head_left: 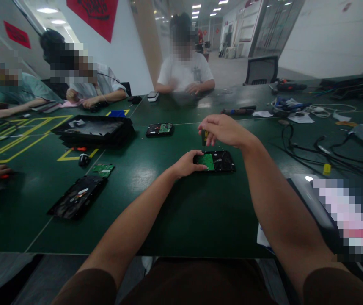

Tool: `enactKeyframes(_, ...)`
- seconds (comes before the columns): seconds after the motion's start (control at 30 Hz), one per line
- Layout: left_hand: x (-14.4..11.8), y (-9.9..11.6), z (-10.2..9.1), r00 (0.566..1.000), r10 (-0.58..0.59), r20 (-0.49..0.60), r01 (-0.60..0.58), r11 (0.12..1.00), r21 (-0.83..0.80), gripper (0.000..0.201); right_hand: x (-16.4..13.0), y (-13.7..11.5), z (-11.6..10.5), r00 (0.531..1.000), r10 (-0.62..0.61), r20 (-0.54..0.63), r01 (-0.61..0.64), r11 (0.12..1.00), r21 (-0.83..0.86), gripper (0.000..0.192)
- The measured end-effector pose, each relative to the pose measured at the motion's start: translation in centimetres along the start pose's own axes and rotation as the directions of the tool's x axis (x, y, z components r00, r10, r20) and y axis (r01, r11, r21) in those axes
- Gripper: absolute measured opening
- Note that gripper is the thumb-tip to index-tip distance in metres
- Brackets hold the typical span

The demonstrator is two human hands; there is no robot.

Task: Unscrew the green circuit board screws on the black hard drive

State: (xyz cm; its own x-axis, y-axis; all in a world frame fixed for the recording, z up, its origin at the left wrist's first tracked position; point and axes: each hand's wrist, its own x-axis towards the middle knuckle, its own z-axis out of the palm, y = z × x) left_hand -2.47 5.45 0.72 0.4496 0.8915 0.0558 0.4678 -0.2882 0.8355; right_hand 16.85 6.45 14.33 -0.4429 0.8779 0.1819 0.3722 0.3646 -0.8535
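A black hard drive (224, 161) with a green circuit board lies flat on the dark green table in front of me. My left hand (188, 164) grips its left end, the thumb along the near edge and the fingers on the far side. Above the drive's left part, my right hand (221, 129) is closed from above round a screwdriver (204, 137). Its handle is dark with yellow marks and stands about upright; its tip is too small to make out.
Another black drive (159, 129) lies beyond my left hand, and a black casing (78, 197) with a loose green board (103, 170) lies to the left. Black trays (94, 127) are stacked behind it. Cables (314, 146) spread at right. Several people sit round the table.
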Motion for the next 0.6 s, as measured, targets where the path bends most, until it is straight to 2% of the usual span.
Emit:
enactKeyframes(0.1, -0.05, 0.11, -0.02, 1.000, -0.013, -0.005, 0.013, 1.000, -0.003, 0.071, -0.01, -0.05, -0.13, 1.000, -0.012, 0.002, 0.012, 0.999, -0.044, 0.016)
enactKeyframes(0.2, -0.08, 0.09, -0.01, 1.000, -0.014, -0.006, 0.014, 1.000, -0.007, 0.069, -0.11, -0.07, -0.39, 0.998, -0.037, -0.053, 0.028, 0.987, -0.159, 0.018)
enactKeyframes(0.3, -0.04, -0.01, -0.01, 1.000, -0.001, -0.004, 0.001, 1.000, 0.001, 0.069, -0.14, 0.04, -0.47, 0.995, -0.019, -0.103, -0.003, 0.979, -0.203, 0.020)
enactKeyframes(0.6, -0.05, 0.01, 0.06, 1.000, 0.010, -0.007, -0.010, 1.000, -0.001, 0.069, 0.11, 0.50, -0.15, 1.000, -0.024, 0.000, 0.024, 1.000, -0.013, 0.022)
